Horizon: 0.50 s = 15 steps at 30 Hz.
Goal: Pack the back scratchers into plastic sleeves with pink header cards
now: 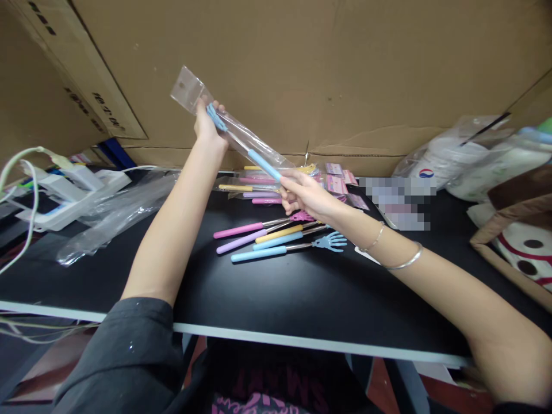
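Note:
My left hand (206, 123) is raised and pinches the upper end of a long clear plastic sleeve (241, 135), near its hanging tab. Inside the sleeve lies a blue back scratcher (263, 164) with its claw end up by my left hand. My right hand (304, 195) grips the lower, open end of the sleeve at the scratcher's blue handle. Below my hands, several loose back scratchers (276, 236) with pink, purple, yellow and blue handles lie on the black table (302, 299).
Bagged scratchers (252, 190) and pink cards (338, 184) lie at the table's back. Loose clear plastic (116, 210), a white device with cables (64, 190) sit left. White bags (457, 161) and a box (513, 241) sit right. A cardboard wall (345, 75) stands behind.

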Tool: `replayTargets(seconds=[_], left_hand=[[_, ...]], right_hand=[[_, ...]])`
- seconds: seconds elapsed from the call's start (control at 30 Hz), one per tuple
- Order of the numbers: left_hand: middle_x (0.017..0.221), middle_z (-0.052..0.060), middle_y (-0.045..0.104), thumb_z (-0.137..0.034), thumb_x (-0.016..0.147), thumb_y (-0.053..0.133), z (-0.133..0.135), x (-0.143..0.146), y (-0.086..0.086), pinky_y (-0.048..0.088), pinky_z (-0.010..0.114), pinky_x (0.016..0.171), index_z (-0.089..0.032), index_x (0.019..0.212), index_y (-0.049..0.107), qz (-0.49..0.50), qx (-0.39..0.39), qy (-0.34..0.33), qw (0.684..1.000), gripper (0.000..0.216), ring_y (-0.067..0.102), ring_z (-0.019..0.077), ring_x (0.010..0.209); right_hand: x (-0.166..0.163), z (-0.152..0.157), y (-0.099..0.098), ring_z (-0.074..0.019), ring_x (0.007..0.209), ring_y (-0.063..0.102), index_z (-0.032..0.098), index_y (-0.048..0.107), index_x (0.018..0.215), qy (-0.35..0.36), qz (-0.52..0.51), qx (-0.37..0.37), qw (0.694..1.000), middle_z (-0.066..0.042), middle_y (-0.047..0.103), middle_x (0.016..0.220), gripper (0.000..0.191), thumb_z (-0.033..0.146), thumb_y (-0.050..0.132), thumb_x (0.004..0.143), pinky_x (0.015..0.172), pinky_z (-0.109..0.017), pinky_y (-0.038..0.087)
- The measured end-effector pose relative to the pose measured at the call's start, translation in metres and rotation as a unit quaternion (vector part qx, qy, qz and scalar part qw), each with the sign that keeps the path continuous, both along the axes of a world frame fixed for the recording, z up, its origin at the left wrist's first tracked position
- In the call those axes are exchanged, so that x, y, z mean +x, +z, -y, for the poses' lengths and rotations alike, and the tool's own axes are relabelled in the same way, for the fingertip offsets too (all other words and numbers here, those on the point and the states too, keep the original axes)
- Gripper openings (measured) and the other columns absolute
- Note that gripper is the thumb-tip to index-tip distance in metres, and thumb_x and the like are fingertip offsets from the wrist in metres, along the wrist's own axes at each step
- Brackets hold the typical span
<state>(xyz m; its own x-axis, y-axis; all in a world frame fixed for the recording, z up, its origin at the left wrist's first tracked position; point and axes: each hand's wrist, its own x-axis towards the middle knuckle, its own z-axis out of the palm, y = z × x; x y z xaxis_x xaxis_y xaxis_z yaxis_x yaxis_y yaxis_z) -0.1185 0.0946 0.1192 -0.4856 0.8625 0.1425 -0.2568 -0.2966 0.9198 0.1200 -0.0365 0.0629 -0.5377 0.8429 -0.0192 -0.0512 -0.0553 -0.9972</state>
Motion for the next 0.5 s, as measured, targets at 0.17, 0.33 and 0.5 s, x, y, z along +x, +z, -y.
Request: replayTargets(seconds=[0.17, 0.33, 0.5], left_hand=[[0.118, -0.01, 0.057, -0.045, 0.106, 0.002, 0.003, -0.024, 0.003, 0.037, 0.02, 0.091, -0.022, 0.137, 0.021, -0.066, 0.005, 0.009, 0.998, 0.043, 0.043, -0.005, 0.109], [0.136, -0.013, 0.048, -0.04, 0.106, -0.003, 0.019, -0.063, 0.022, 0.04, 0.017, 0.089, -0.026, 0.14, 0.022, -0.1, 0.011, 0.079, 0.992, 0.044, 0.042, -0.0046, 0.116], [0.119, -0.005, 0.049, -0.03, 0.1, -0.016, 0.053, -0.122, 0.04, 0.035, 0.02, 0.063, -0.021, 0.131, 0.026, -0.168, 0.004, 0.263, 0.95, 0.052, 0.046, 0.003, 0.088]], right_hand=[[0.018, 0.01, 0.019, -0.0079, 0.048, 0.063, 0.02, 0.047, 0.109, 0.025, 0.068, 0.004, 0.997, 0.005, 0.06, 0.068, 0.013, 0.027, 0.05, 0.098, 0.046, -0.018, 0.055], [0.039, 0.014, 0.021, -0.0111, 0.051, 0.067, 0.02, 0.05, 0.108, 0.058, 0.109, 0.019, 0.992, 0.003, 0.062, 0.071, 0.019, 0.032, 0.057, 0.095, 0.048, -0.021, 0.057], [0.07, 0.032, 0.014, -0.0118, 0.046, 0.064, 0.023, 0.047, 0.105, 0.031, 0.121, 0.032, 0.992, 0.007, 0.058, 0.067, 0.019, 0.036, 0.056, 0.093, 0.046, -0.025, 0.055]])
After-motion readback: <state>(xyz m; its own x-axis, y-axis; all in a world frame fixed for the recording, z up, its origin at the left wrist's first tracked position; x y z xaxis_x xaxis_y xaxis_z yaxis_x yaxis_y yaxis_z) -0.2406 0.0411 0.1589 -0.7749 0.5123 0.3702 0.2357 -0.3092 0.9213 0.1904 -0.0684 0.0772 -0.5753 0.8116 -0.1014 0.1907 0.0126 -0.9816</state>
